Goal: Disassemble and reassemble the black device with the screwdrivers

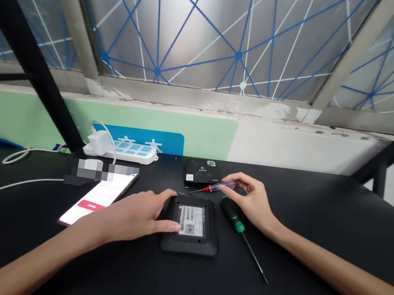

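A black square device lies face down on the black table, with a white label on its underside. My left hand rests on its left edge, thumb at the top corner and a finger lying on the label. My right hand pinches a small screwdriver with a clear red-tipped handle, its tip pointing left toward the device's top edge. A second black device lies just behind. A few tiny screws lie between the two devices.
A larger screwdriver with a black and green handle lies right of the device. A lit smartphone lies to the left. A white power strip with a plugged charger and white cables sits at the back left by the wall.
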`<move>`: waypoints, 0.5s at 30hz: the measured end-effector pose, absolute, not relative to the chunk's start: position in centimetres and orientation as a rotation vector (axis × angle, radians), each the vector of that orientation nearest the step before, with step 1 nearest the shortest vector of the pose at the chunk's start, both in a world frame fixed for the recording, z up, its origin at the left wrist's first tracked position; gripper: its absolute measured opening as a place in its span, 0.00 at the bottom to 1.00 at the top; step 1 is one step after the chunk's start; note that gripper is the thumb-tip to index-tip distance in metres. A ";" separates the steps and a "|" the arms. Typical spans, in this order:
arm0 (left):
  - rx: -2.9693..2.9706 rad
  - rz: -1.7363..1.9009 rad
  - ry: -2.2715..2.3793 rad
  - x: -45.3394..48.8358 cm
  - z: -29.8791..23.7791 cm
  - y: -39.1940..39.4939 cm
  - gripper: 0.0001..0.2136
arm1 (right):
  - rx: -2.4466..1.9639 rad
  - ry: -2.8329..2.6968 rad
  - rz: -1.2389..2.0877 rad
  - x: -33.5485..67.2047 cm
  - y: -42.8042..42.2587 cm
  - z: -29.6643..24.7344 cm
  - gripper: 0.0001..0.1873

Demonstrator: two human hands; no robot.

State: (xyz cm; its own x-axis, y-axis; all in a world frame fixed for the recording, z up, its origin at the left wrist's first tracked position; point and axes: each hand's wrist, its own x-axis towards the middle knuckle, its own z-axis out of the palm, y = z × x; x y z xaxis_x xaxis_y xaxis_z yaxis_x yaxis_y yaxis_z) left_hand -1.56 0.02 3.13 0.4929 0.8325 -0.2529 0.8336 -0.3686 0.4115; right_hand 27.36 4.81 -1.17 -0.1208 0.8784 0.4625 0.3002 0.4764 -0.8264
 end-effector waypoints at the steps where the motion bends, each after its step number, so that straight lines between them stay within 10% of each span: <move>1: 2.249 -0.004 1.371 -1.6 3.1 0.1 0.34 | -1.017 -1.662 0.694 27.2 5.1 -1.1 0.09; 15: 2.271 -0.001 1.351 -1.4 3.1 0.1 0.34 | -0.994 -1.584 0.859 26.7 5.7 -1.8 0.13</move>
